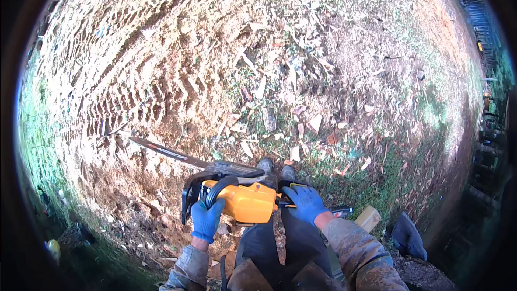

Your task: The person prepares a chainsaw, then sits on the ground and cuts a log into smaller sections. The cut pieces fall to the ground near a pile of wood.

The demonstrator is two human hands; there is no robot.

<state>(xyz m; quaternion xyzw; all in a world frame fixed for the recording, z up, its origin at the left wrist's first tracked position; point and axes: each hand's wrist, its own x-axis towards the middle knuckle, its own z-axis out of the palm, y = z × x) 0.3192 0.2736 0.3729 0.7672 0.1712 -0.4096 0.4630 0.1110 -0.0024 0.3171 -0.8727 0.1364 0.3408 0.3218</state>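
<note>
A yellow and black chainsaw (249,202) is held across the front of my legs, its guide bar (169,152) reaching out to the left and slightly away from me. My left hand (207,220), in a blue glove, is wrapped round the black front handle (221,188). On the right, my right hand (307,203), gloved in the same blue, closes on the rear handle (285,189); most of its fingertips are hidden. The black front hand guard (186,198) stands beside my left hand. Whether the chain is turning cannot be made out.
My boots (287,171) stand on dirt and grass strewn with wood chips (315,123). Tyre tracks (129,99) ridge the soil ahead left. Beside my right forearm are a pale wood block (368,219), a dark cloth-like thing (407,235) and a log (423,274). Stacked material lines the far right.
</note>
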